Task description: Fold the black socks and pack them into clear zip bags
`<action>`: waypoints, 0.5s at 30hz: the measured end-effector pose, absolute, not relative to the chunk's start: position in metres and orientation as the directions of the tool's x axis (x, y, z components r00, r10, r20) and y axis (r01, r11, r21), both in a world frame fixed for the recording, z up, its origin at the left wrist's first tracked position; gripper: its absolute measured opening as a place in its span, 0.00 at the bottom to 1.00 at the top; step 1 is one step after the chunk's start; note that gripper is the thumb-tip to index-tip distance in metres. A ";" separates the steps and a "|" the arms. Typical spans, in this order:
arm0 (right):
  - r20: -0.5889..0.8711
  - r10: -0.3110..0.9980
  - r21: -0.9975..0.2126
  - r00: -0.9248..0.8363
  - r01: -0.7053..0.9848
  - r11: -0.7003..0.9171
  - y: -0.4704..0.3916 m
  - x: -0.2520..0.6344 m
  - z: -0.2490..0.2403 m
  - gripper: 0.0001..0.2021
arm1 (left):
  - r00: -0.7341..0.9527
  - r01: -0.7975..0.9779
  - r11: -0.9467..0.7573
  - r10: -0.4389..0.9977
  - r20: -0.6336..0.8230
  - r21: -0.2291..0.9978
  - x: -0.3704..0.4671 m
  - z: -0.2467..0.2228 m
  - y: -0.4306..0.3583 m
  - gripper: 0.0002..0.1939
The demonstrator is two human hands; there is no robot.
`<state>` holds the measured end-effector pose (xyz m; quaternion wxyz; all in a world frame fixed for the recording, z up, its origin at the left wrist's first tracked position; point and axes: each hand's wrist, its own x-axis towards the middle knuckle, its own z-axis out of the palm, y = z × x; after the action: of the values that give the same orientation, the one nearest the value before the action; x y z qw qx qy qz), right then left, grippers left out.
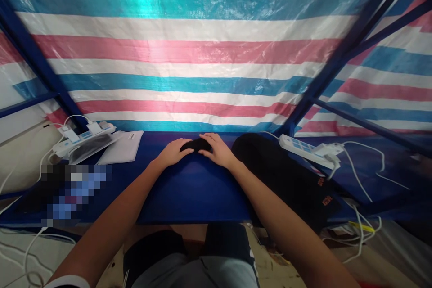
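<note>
Near the far edge of the blue tabletop (195, 193), a small black item (195, 145), dark and soft-looking, lies between my two hands. My left hand (174, 152) grips its left end, thumb in front and fingers behind. On the right end, my right hand (216, 150) has its thumb in front and its fingers curved over the far side. What exactly the item is cannot be made out. Just right of my right hand lies a large black cloth-like piece (270, 175) with small orange lettering, partly covered by my right forearm.
On the left are a power strip (84, 139) with chargers, flat white packets (123, 147) and a blurred-out device (74, 193) on a cable. Another power strip (305, 150) with trailing white cords sits at the right. Blue metal posts (324, 72) and a striped plastic sheet (189, 49) enclose the back.
</note>
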<state>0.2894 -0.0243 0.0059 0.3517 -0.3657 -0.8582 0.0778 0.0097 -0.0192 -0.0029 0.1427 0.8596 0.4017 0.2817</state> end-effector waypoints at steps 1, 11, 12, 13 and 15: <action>0.540 0.668 -0.385 -0.511 0.556 0.737 -0.025 0.290 0.006 0.28 | 0.510 0.596 -0.629 0.777 0.369 0.499 0.010 -0.003 -0.020 0.26; 0.360 0.828 -0.644 -0.431 0.527 0.554 -0.022 0.288 0.013 0.19 | 0.514 0.674 -0.665 0.735 0.442 0.322 0.017 -0.007 -0.031 0.35; 0.328 0.846 -0.682 -0.421 0.513 0.520 -0.024 0.289 0.014 0.18 | 0.524 0.661 -0.668 0.736 0.428 0.341 0.019 -0.007 -0.033 0.37; 0.296 0.862 -0.720 -0.410 0.497 0.484 -0.025 0.289 0.014 0.18 | 0.524 0.643 -0.670 0.738 0.425 0.371 0.021 -0.007 -0.035 0.38; 0.224 0.894 -0.791 -0.389 0.463 0.399 -0.027 0.291 0.016 0.20 | 0.489 0.606 -0.664 0.746 0.453 0.438 0.025 -0.005 -0.040 0.37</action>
<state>0.2914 -0.0272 0.0160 0.3323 -0.4418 -0.7677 0.3242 0.0252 -0.0400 -0.0052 0.1104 0.8558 0.3949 0.3155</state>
